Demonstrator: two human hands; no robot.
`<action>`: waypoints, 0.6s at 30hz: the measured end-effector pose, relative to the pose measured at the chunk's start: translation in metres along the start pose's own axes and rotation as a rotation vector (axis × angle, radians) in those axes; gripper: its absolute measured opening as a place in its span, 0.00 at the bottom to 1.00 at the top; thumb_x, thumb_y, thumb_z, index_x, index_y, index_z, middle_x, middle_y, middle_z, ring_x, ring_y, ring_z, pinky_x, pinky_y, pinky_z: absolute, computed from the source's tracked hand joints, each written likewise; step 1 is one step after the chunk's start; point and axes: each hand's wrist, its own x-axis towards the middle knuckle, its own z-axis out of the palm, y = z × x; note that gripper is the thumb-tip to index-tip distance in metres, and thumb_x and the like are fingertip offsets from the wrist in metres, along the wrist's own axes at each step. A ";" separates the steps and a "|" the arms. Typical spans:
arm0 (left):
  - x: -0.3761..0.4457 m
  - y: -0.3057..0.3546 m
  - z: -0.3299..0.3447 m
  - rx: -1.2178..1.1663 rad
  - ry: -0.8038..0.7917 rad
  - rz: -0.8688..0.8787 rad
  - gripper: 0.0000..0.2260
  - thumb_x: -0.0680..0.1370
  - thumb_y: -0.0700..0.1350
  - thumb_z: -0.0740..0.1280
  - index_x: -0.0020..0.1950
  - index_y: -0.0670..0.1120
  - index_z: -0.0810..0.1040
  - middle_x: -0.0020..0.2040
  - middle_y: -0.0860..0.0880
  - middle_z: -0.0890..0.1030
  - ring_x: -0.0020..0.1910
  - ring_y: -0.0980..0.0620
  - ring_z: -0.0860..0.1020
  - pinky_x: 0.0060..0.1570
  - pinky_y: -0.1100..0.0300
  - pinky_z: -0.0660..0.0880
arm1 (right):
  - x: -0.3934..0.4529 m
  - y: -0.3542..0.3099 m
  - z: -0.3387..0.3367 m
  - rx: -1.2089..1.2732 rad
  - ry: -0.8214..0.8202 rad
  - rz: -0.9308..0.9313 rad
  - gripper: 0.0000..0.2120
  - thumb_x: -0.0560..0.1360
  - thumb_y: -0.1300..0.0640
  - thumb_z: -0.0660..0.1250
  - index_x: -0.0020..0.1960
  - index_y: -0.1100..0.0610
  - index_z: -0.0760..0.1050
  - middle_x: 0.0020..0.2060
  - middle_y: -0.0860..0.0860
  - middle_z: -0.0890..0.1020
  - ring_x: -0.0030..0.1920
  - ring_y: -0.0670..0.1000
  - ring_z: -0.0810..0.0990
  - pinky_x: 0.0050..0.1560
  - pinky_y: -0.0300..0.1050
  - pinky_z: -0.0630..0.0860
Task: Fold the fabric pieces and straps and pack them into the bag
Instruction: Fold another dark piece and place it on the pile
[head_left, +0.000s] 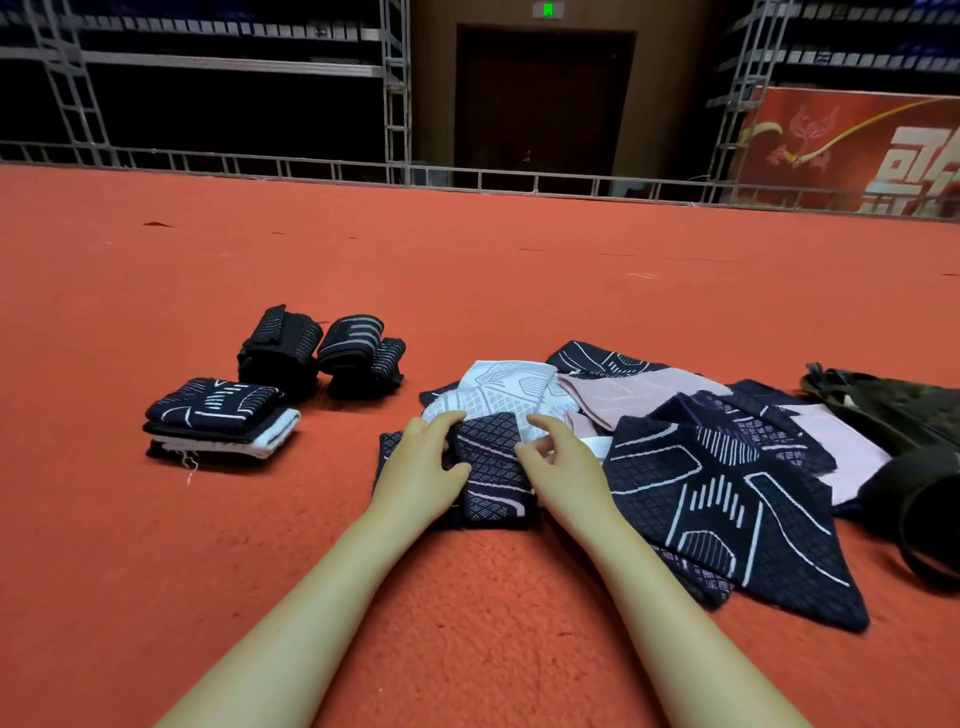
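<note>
- Head view looks down at a red carpet floor (467, 291) with cloth pieces spread on it.
- Both arms reach forward to a small dark blue fabric piece (493, 467) with a white diamond pattern. It lies flat on the floor, right in front of the person.
- The left hand (423, 465) rests on the left side of this piece. Its fingers (441, 422) are bent a little and press down on the cloth.
- The right hand (563, 462) sits at the right side of the same piece. Its fingers (545, 422) are curled, and the thumb and a finger seem to pinch the cloth's edge.
- A white patterned fabric (511, 389) lies just behind the hands, touching the dark piece.
- To the right is a loose pile: a pale pink fabric (639, 397) and a big dark blue pointed fabric (727, 514) with white lines, lying on top of each other.
- At the far right lies a dark green bag (904, 410), slumped on the floor. A dark strap loop (914, 540) lies near it.
- To the left, well apart from the hands, sits a neat folded stack (223, 418) of dark blue and white cloth.
- Just behind that stack are two dark rolled bundles (322, 351), side by side and touching.
- Far back are metal frames (395, 104), a dark door (540, 104) and a red banner (857, 150).
</note>
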 end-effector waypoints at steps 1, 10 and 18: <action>0.000 0.001 0.000 -0.006 0.010 -0.001 0.25 0.73 0.41 0.68 0.68 0.52 0.69 0.51 0.50 0.68 0.42 0.53 0.71 0.51 0.60 0.70 | 0.001 0.000 0.001 0.028 -0.015 0.010 0.20 0.76 0.52 0.65 0.67 0.50 0.70 0.38 0.44 0.77 0.40 0.48 0.77 0.52 0.49 0.75; -0.001 0.004 0.002 -0.160 0.079 0.016 0.22 0.71 0.38 0.70 0.62 0.52 0.71 0.48 0.51 0.69 0.35 0.54 0.78 0.45 0.61 0.73 | -0.004 -0.008 0.001 0.228 -0.044 0.003 0.19 0.75 0.56 0.66 0.64 0.44 0.71 0.35 0.46 0.74 0.36 0.45 0.75 0.37 0.42 0.73; -0.005 0.025 0.009 -0.350 0.073 0.149 0.13 0.71 0.36 0.71 0.52 0.50 0.77 0.44 0.50 0.76 0.36 0.58 0.75 0.39 0.71 0.69 | -0.006 -0.022 -0.019 0.469 0.109 -0.034 0.15 0.74 0.63 0.66 0.57 0.50 0.76 0.23 0.41 0.72 0.27 0.40 0.68 0.35 0.35 0.68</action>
